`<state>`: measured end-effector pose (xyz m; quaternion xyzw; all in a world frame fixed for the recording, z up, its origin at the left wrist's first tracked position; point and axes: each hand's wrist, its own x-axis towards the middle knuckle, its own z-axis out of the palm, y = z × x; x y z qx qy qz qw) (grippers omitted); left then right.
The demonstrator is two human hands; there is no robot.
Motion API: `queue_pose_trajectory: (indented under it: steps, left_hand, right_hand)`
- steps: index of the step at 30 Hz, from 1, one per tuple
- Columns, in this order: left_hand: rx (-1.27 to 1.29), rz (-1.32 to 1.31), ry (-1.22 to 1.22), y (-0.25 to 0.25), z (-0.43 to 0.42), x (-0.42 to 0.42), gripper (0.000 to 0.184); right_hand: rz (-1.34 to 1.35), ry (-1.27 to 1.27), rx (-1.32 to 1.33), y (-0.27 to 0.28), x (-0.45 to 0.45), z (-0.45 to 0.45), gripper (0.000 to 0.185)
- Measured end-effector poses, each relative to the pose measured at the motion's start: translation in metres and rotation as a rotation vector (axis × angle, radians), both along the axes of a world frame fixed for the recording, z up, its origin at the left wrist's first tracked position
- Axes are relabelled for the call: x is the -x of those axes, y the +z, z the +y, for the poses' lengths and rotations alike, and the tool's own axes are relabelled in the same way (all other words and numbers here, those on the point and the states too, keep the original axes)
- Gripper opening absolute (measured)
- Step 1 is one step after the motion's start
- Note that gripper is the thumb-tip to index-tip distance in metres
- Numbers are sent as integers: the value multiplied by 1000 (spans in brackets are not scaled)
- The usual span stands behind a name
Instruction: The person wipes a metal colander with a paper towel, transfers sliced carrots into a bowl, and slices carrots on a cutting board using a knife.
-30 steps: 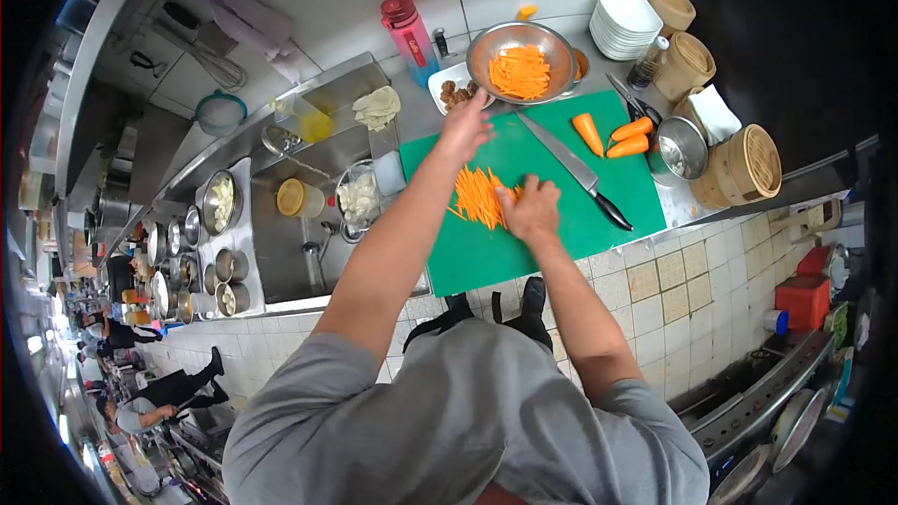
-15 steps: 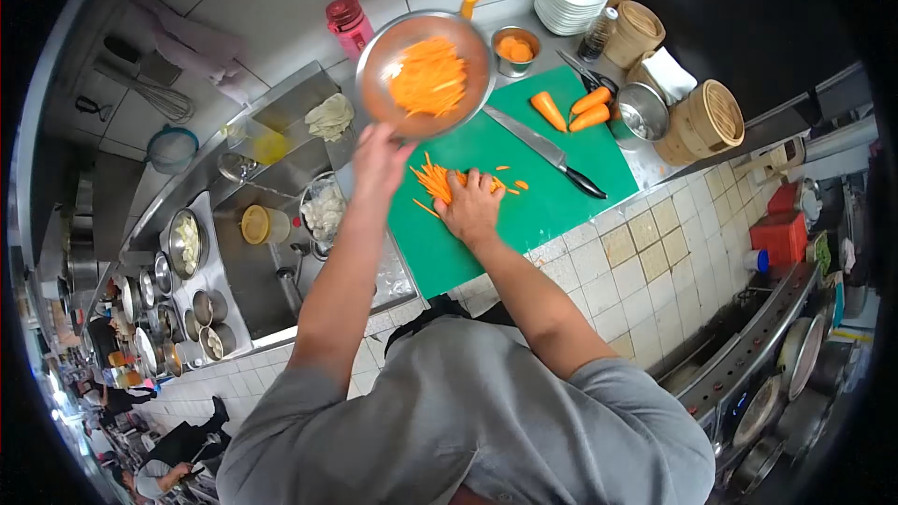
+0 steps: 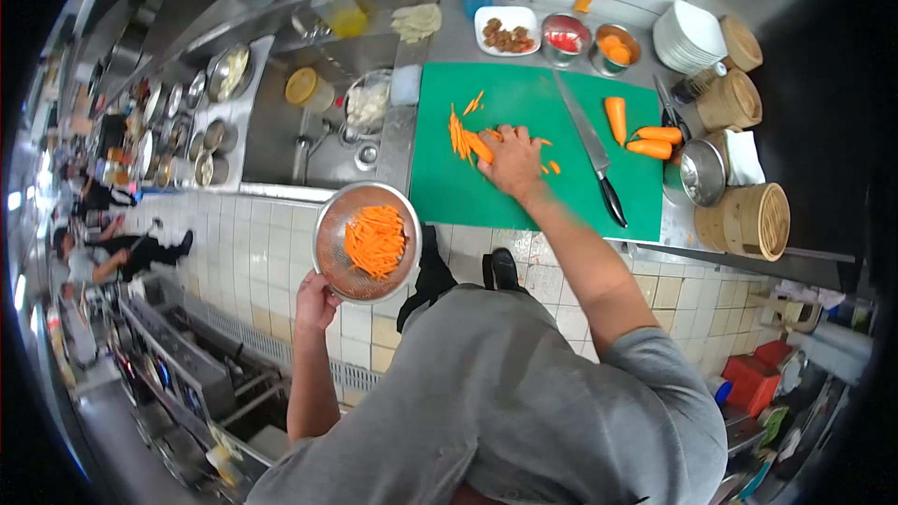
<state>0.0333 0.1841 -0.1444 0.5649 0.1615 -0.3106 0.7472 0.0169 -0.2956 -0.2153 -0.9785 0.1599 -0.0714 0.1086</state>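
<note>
head view: left hand [image 3: 316, 302], gripping the rim of a steel colander [image 3: 330, 241], just off the board's near edge; likely light, rigid, best held by that rim. right hand [image 3: 513, 164], fingers loosely curled over carrot strips [image 3: 477, 147], probably crisp, damp, on green board [image 3: 463, 198]. farther: white dish [image 3: 506, 48].

the left hand [image 3: 317, 300] grips the rim of a metal colander [image 3: 330, 251], held over the tiled floor [image 3: 273, 243] in front of the counter, with orange strips [image 3: 376, 241] inside. the right hand [image 3: 513, 164] rests on more cut strips [image 3: 460, 137] on the green cutting board [image 3: 449, 196]. a knife [image 3: 589, 138] lies on the board to the right of that hand, its black handle toward the near edge, and three peeled carrots [image 3: 644, 138] lie beyond it.
</note>
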Motion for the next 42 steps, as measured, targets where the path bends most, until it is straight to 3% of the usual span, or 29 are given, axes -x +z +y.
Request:
queue_pose_trajectory:
  steps: [2,5,10,14,20,23,25,26,28,29,31,33,34,36,37,40,42]
  left_hand:
    - [-93,68,119,-2,-2,43,14]
    - [-143,159,-9,-45,8,86,6]
    - [-156,262,-71,-116,-40,125,15]
    - [-203,267,-119,-132,-98,137,21]
    - [-52,242,-84,-159,-131,148,23]
    - [-36,214,-46,-156,-136,149,22]
    - [-38,214,-61,-159,-134,149,22]
    - [-39,211,-79,-161,-133,148,22]
    - [-62,224,-60,-161,-135,149,22]
    - [-86,237,-41,-160,-135,150,21]
    - [-79,233,-37,-158,-135,150,22]
    - [-91,239,-54,-152,-134,152,25]
    - [-84,230,-55,-156,-130,154,25]
    - [-144,256,-70,-169,-116,158,30]
    - [-172,251,-60,-164,-112,158,31]
    - [-203,247,-81,-177,-101,165,33]
    - [-175,262,-60,-152,-105,167,29]
  right_hand:
    - [-8,157,4,2,6,-12,53]
    - [-10,288,22,4,20,-23,55]
    - [-22,327,3,-3,20,-25,54]
    - [-48,419,15,-11,44,-12,53]
    - [16,575,-59,5,126,72,60]
    - [239,620,-165,14,149,92,53]
    - [68,615,-315,12,156,89,34]
    - [68,616,-315,2,154,82,34]
    - [-198,670,-628,-22,142,56,18]
    - [-334,518,-723,-13,137,44,10]
    - [-409,314,-566,2,125,4,14]
    - [-410,235,-344,3,109,-48,42]
    - [-418,237,-335,-2,101,-58,42]
    - [-38,23,69,-16,86,-73,73]
    - [177,56,74,-12,72,-72,89]
    - [138,110,20,-12,11,-63,87]
    - [35,135,-72,-18,-37,-56,83]
